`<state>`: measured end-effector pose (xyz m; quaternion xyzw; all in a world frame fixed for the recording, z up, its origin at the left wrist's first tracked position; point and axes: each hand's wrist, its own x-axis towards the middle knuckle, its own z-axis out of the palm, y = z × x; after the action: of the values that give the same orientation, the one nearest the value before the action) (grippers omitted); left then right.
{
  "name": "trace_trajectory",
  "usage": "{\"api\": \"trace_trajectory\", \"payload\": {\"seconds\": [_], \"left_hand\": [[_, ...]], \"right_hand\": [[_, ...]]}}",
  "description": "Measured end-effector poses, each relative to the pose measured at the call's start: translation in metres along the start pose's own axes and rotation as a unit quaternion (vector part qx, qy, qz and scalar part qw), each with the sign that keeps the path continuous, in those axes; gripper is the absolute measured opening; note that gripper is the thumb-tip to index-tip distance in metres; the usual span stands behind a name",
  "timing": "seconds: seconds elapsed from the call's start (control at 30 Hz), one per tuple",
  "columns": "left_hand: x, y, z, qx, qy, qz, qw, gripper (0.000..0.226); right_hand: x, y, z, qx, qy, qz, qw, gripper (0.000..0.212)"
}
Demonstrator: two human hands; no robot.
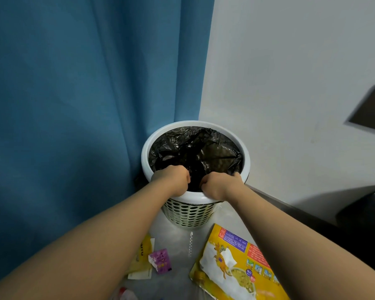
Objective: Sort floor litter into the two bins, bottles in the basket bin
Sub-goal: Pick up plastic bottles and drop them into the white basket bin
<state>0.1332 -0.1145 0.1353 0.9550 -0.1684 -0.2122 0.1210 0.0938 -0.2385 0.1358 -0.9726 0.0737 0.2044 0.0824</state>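
A white basket bin (188, 215) with a perforated wall stands in the corner, lined with a black plastic bag (195, 148). My left hand (172, 180) and my right hand (220, 186) both reach over its near rim, fingers curled on the bag's edge. On the floor in front lie a large yellow snack bag (236, 267), a small purple wrapper (160, 260), a yellow packet (142, 263) partly behind my left arm, and a clear plastic item with a red part (126, 294) at the bottom edge.
A blue curtain (85, 105) hangs at the left, right behind the bin. A white wall (290, 83) runs along the right. A dark bag-like shape (364, 213) sits at the far right edge. Grey floor shows between the litter.
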Motion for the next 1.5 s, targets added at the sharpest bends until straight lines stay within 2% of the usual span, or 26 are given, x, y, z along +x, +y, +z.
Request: {"api": "trace_trajectory", "payload": {"seconds": [0.2,0.33,0.53,0.73,0.83,1.1,1.27,1.5], "left_hand": [[-0.004,-0.002,0.002,-0.001,0.041,0.014,0.999,0.038],[-0.010,-0.007,0.005,-0.029,0.103,0.037,0.994,0.037],[-0.044,-0.018,0.010,-0.066,0.231,0.096,0.966,0.026],[-0.092,-0.031,0.040,-0.122,0.280,0.108,0.946,0.024],[-0.110,-0.044,0.069,-0.126,0.248,0.095,0.956,0.028],[-0.142,-0.079,0.161,-0.112,0.119,0.062,0.985,0.026],[-0.154,-0.102,0.199,-0.077,0.043,0.039,0.995,0.036],[-0.161,-0.123,0.222,-0.015,0.014,-0.001,1.000,0.044]], "right_hand": [[-0.005,0.004,0.004,0.023,0.075,-0.012,0.997,0.033],[-0.015,0.006,0.006,0.054,0.140,-0.028,0.988,0.031],[-0.041,0.005,0.010,0.113,0.227,-0.064,0.965,0.027],[-0.081,0.001,0.041,0.145,0.273,-0.088,0.947,0.027],[-0.094,0.001,0.070,0.161,0.251,-0.093,0.950,0.028],[-0.113,0.008,0.175,0.184,0.099,-0.038,0.977,0.031],[-0.121,0.015,0.218,0.253,0.000,0.030,0.967,0.039],[-0.129,0.012,0.250,0.290,-0.025,0.083,0.953,0.044]]}}
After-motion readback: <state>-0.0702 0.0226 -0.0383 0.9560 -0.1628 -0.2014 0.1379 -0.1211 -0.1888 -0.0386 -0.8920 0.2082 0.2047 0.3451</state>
